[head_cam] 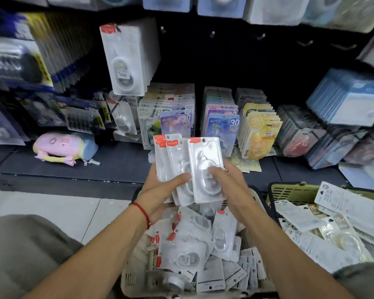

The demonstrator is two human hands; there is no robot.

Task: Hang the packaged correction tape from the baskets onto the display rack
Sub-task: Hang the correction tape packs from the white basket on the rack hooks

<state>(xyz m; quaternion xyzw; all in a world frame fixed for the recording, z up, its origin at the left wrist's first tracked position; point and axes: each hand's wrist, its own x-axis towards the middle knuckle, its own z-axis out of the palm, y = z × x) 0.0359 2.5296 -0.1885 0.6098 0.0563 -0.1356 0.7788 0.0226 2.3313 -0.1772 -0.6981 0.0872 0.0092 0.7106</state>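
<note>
left hand (pixel 160 190): holds a fanned stack of packaged correction tape (pixel 177 167) from below and the left, thumb laid across the front of the packs, a red cord on the wrist
right hand (pixel 227 180): grips the frontmost pack (pixel 206 169) of the fan at its right edge, fingertips curled over the clear blister
held packs: upright, red tabs at the top, raised above the near basket and in front of the lower shelf
white basket (pixel 134 275): near centre, below both hands, filled with loose packs of the same white-and-red correction tape lying at all angles
green basket (pixel 289 190): near right, just beside the white one, holding larger white packs with "15" printed on some
display rack (pixel 235 61): dark back panel at the far side; several bare hooks (pixel 261 36) stick out right of centre
hanging packs (pixel 127 59): a thick row of white correction tape with red tabs on one hook, far left of centre
lower shelf (pixel 117 162): standing rows of coloured packs, purple, blue and yellow, far of the hands
pink pouch (pixel 61 149): lies on the shelf at the left, well apart from the hands
floor (pixel 41 203): pale tiles at near left
</note>
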